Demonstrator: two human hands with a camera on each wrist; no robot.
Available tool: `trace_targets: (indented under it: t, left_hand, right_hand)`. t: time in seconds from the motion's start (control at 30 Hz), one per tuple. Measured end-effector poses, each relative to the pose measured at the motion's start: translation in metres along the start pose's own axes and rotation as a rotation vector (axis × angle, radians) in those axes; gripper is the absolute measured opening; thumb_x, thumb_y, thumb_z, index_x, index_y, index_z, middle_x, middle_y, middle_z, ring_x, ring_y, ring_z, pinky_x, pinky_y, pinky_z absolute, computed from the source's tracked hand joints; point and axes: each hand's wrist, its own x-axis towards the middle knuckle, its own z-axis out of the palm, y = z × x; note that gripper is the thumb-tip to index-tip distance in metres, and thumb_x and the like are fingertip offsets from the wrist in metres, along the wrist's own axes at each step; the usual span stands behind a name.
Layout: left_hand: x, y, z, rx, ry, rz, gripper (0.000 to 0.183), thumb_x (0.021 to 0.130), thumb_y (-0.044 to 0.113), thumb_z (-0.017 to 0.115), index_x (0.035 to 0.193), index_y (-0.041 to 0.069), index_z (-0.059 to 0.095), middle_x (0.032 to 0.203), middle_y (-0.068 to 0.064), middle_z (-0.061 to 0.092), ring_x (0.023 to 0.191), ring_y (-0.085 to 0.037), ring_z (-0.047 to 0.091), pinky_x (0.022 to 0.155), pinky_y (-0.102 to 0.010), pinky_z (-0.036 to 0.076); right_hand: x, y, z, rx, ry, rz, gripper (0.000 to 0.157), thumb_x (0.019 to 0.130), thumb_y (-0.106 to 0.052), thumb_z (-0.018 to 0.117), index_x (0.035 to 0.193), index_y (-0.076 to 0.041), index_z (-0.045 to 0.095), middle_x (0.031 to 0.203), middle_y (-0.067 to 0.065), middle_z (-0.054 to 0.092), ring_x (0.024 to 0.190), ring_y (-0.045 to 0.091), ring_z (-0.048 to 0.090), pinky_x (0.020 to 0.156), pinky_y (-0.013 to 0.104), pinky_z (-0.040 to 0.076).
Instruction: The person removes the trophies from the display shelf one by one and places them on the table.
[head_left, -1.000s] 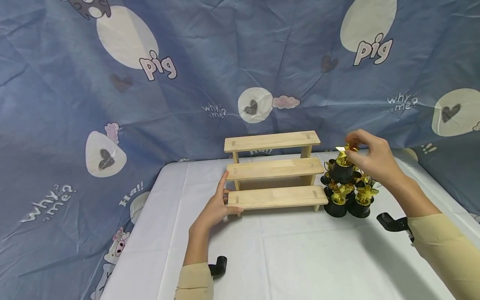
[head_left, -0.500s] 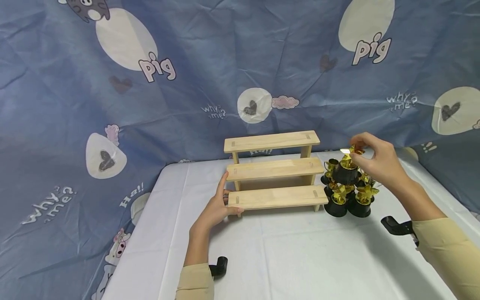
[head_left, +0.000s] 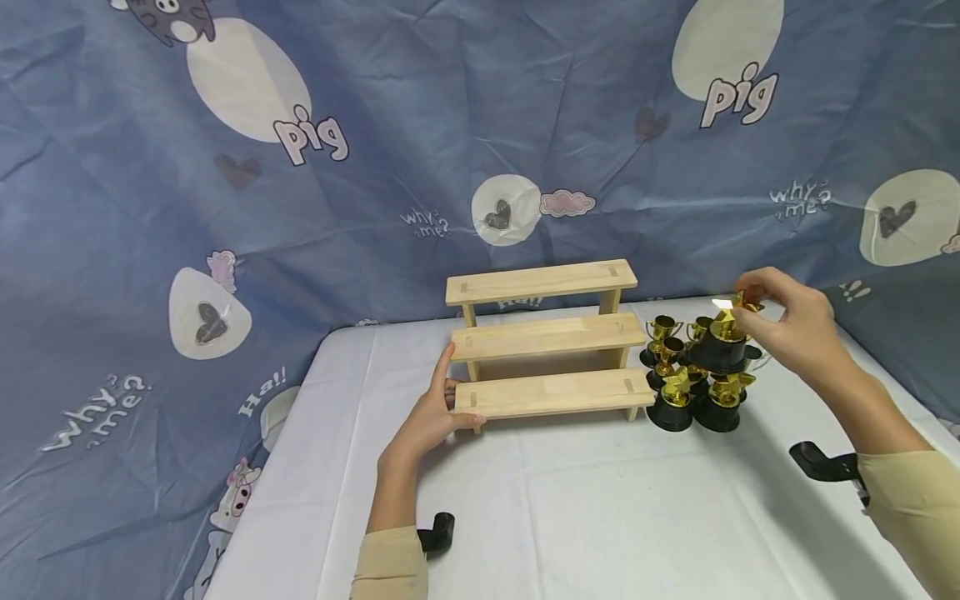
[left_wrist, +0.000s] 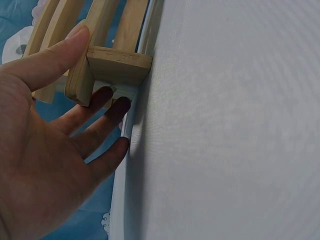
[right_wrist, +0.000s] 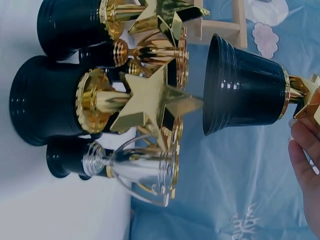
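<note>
A three-step wooden display stand [head_left: 555, 396] stands on the white table. At its left end is my left hand [head_left: 427, 421], thumb on the bottom step and straight index finger against the middle step; the other fingers are spread loosely beside the leg in the left wrist view. My right hand [head_left: 798, 321] pinches a star trophy [head_left: 723, 346] by its gold star, black base down. The right wrist view has that trophy's base [right_wrist: 250, 87] raised above the others. Below it stand two more star trophies [head_left: 675, 392] and several small cup trophies [head_left: 663, 329], partly hidden.
White cloth covers the table [head_left: 570, 500]. A blue printed curtain [head_left: 390, 108] hangs close behind the stand. The grouped trophies stand close by the stand's right end. Black wrist mounts [head_left: 438, 532] stick out by both sleeves.
My right hand has carried the held star trophy to the right, uncovering more of the cup trophies behind. The left hand stays at the stand's left end.
</note>
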Motion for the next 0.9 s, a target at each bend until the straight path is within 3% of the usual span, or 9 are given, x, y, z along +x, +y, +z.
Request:
trace_targets:
  t: [0.23,0.57,0.7,0.9]
  left_hand:
    - [-0.002,0.001,-0.001,0.000,-0.003,0.002,0.124,0.071,0.021,0.089,0.148,0.064,0.001,0.133,-0.013,0.052,0.124,-0.035,0.057,0.099,-0.054,0.046]
    - [-0.019,0.037,-0.008,0.010,-0.052,-0.024,0.121,0.076,0.012,0.084,0.160,0.036,0.000,0.140,-0.024,0.047,0.129,-0.042,0.053,0.102,-0.057,0.043]
    - [-0.017,0.033,-0.006,-0.002,-0.044,-0.026,0.122,0.076,0.012,0.084,0.160,0.039,0.000,0.140,-0.023,0.047,0.128,-0.041,0.054,0.102,-0.057,0.043]
    - [-0.005,0.008,-0.001,0.000,-0.009,-0.008,0.125,0.073,0.017,0.088,0.154,0.055,0.001,0.137,-0.017,0.050,0.123,-0.036,0.056,0.099,-0.056,0.045]
  right_hand:
    - [-0.003,0.005,-0.006,-0.034,0.028,0.012,0.024,0.088,-0.011,0.068,0.112,-0.011,0.065,0.092,-0.028,0.054,0.091,-0.012,0.047,0.085,0.013,0.030]
    - [-0.013,0.017,-0.020,-0.031,0.049,0.045,0.025,0.088,-0.010,0.067,0.113,-0.011,0.065,0.091,-0.029,0.055,0.089,-0.010,0.050,0.083,0.012,0.028]
    - [-0.015,0.022,-0.024,-0.043,0.063,0.054,0.025,0.088,-0.009,0.067,0.112,-0.011,0.065,0.091,-0.030,0.054,0.088,-0.012,0.049,0.084,0.011,0.027]
    - [-0.020,0.025,-0.029,-0.076,0.091,0.075,0.026,0.087,-0.007,0.067,0.113,-0.008,0.065,0.089,-0.033,0.051,0.086,-0.012,0.047,0.087,0.015,0.027]
